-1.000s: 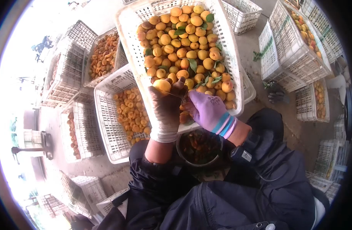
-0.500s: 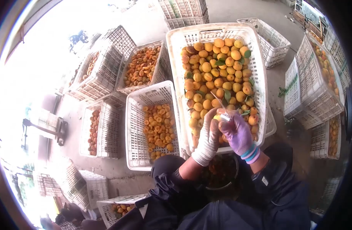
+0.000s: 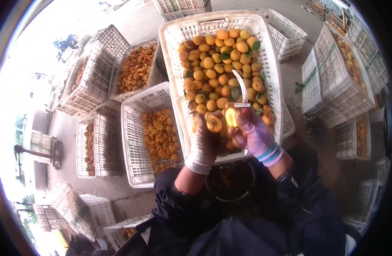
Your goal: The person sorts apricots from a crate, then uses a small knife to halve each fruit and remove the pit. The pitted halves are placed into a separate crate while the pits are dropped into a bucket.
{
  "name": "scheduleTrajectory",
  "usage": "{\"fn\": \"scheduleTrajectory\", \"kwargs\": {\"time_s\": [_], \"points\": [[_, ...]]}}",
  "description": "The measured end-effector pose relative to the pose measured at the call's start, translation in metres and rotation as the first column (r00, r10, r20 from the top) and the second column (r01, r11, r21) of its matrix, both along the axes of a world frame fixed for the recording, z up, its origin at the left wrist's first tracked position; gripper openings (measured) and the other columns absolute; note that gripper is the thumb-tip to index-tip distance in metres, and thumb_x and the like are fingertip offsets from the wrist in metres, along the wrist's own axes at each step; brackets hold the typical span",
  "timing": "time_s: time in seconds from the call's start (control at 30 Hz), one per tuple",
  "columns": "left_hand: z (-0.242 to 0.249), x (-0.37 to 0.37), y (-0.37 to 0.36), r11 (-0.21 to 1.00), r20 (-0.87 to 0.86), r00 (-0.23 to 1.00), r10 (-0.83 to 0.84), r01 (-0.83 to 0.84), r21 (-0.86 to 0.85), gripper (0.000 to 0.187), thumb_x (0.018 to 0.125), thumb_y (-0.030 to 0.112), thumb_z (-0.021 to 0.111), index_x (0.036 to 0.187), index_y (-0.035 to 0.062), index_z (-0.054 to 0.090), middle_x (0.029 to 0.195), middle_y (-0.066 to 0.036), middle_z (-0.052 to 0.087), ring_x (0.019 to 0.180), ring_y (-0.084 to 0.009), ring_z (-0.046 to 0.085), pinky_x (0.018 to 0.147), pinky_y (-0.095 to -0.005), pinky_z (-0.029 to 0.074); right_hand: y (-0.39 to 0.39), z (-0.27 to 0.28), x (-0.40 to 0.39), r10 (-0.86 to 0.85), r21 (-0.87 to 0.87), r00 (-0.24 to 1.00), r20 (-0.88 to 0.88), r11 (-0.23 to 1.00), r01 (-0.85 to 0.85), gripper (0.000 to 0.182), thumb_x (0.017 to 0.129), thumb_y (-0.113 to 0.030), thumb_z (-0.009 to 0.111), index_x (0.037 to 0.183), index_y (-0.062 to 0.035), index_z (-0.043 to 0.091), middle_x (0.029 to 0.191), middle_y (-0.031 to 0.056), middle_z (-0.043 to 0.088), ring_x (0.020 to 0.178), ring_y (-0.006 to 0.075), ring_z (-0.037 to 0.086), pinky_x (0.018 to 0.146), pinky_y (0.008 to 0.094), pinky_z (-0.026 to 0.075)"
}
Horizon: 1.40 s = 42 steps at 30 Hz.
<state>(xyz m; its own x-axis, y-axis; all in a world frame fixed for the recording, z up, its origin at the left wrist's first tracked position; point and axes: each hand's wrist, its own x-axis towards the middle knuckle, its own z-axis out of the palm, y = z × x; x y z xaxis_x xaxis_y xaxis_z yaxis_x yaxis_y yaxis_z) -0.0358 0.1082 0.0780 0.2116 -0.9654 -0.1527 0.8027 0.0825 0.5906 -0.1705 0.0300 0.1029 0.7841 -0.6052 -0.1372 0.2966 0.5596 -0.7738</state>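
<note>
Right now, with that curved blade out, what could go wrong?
The bare curved blade juts from the right hand, fairly near the left hand, so a slip might cut it. The right hand also holds a fruit half, which could drop. The blade might nick whole fruit in the crate.

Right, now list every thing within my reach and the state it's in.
Left hand: gloved, closed on an apricot half; glove fingers stained dark
Apricot half: cut, open face showing
Right hand: gloved, closed on knife and apricot piece
Apricot piece: cut, face exposed
Knife: curved blade bare
Large crate: upright, holding whole-looking apricots and leaves
Lower-left crate: partly filled, cut apricots
Bucket: contents too dark to tell
</note>
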Motion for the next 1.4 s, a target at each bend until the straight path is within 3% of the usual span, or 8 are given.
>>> {"fn": "scheduleTrajectory", "kwargs": {"time_s": [0.23, 0.4, 0.53, 0.63, 0.83, 1.13, 1.2, 1.4], "points": [[0.015, -0.006, 0.003, 0.972, 0.23, 0.972, 0.051, -0.101, 0.211, 0.072, 0.086, 0.071, 0.049, 0.123, 0.0087, 0.05, 0.096, 0.0, 0.06, 0.07, -0.0091, 0.058, 0.055, -0.0185, 0.047, -0.006, 0.014, -0.004, 0.018, 0.195, 0.999, 0.041, 0.981, -0.026, 0.036, 0.096, -0.026, 0.06, 0.128, -0.0115, 0.052, 0.091, 0.0049, 0.062, 0.059, 0.0064, 0.051, 0.048, 0.0194, 0.033], [-0.013, 0.006, 0.003, 0.978, 0.247, 0.957, 0.15, -0.18, 0.104, 0.048, 0.088, 0.043, 0.066, 0.116, 0.0056, 0.053, 0.098, -0.005, 0.059, 0.091, -0.0189, 0.058, 0.084, -0.0321, 0.05, -0.011, 0.004, -0.009, 0.079, 0.066, 0.997, -0.002, 0.995, -0.079, 0.029, 0.096, -0.025, 0.06, 0.12, -0.0085, 0.058, 0.08, 0.0011, 0.058, 0.052, 0.003, 0.041, 0.048, 0.0174, 0.03], [-0.007, 0.003, 0.006, 0.936, 0.508, 0.854, 0.112, -0.262, 0.234, 0.04, 0.089, 0.041, 0.065, 0.101, 0.0025, 0.061, 0.078, 0.002, 0.06, 0.06, -0.0063, 0.05, 0.052, -0.0201, 0.037, -0.011, 0.002, -0.01, 0.055, -0.011, 0.996, -0.073, 0.998, -0.056, 0.029, 0.096, -0.029, 0.061, 0.117, -0.0093, 0.058, 0.076, -0.0014, 0.057, 0.051, 0.0015, 0.04, 0.047, 0.0156, 0.029], [0.002, 0.005, 0.001, 0.91, 0.946, 0.199, -0.256, -0.282, 0.305, 0.042, 0.085, 0.038, 0.069, 0.107, 0.0038, 0.059, 0.081, -0.011, 0.065, 0.069, -0.0219, 0.061, 0.066, -0.0315, 0.05, -0.013, -0.003, -0.011, 0.037, -0.094, 0.993, -0.109, 0.994, -0.048, 0.027, 0.096, -0.03, 0.061, 0.112, -0.0091, 0.058, 0.077, -0.004, 0.055, 0.056, 0.0015, 0.043, 0.049, 0.0149, 0.032], [-0.027, 0.013, 0.002, 0.949, 0.973, -0.216, -0.086, -0.314, 0.014, 0.029, 0.086, 0.022, 0.065, 0.108, 0.0052, 0.056, 0.096, -0.019, 0.063, 0.088, -0.0383, 0.063, 0.074, -0.0411, 0.051, -0.02, -0.012, -0.014, -0.168, -0.265, 0.977, -0.133, 0.956, 0.128, 0.027, 0.094, -0.023, 0.064, 0.114, -0.0064, 0.059, 0.081, -0.0052, 0.057, 0.066, 0.0018, 0.05, 0.057, 0.016, 0.042], [-0.005, 0.015, 0.004, 0.897, 0.965, -0.019, -0.26, -0.375, 0.234, 0.029, 0.092, 0.034, 0.063, 0.106, 0.0078, 0.061, 0.095, -0.017, 0.066, 0.079, -0.0298, 0.067, 0.066, -0.0382, 0.053, -0.018, -0.014, -0.009, -0.221, -0.436, 0.963, -0.156, 0.89, 0.134, 0.03, 0.091, -0.018, 0.068, 0.116, -0.0038, 0.059, 0.093, -0.0013, 0.062, 0.08, 0.0056, 0.057, 0.074, 0.0207, 0.049], [-0.007, 0.015, 0.008, 0.952, 0.638, 0.769, -0.045, -0.16, 0.26, 0.043, 0.095, 0.046, 0.056, 0.111, 0.0069, 0.06, 0.1, -0.011, 0.066, 0.08, -0.0264, 0.067, 0.067, -0.0367, 0.055, -0.017, -0.018, -0.005, -0.245, -0.548, 0.957, -0.154, 0.827, 0.123, 0.033, 0.091, -0.016, 0.068, 0.12, -0.0039, 0.058, 0.103, 0.0005, 0.062, 0.093, 0.0077, 0.057, 0.082, 0.0221, 0.048], [-0.003, 0.012, 0.023, 0.966, 0.288, 0.945, -0.154, 0.083, 0.246, 0.06, 0.09, 0.054, 0.058, 0.127, 0.0072, 0.051, 0.111, -0.006, 0.061, 0.096, -0.0173, 0.061, 0.082, -0.0312, 0.05, 0.011, -0.027, 0.013, -0.146, -0.649, 0.978, -0.15, 0.76, 0.013, 0.043, 0.083, -0.019, 0.076, 0.119, -0.002, 0.058, 0.102, 0.0071, 0.067, 0.093, 0.0134, 0.064, 0.085, 0.0264, 0.05]]}}
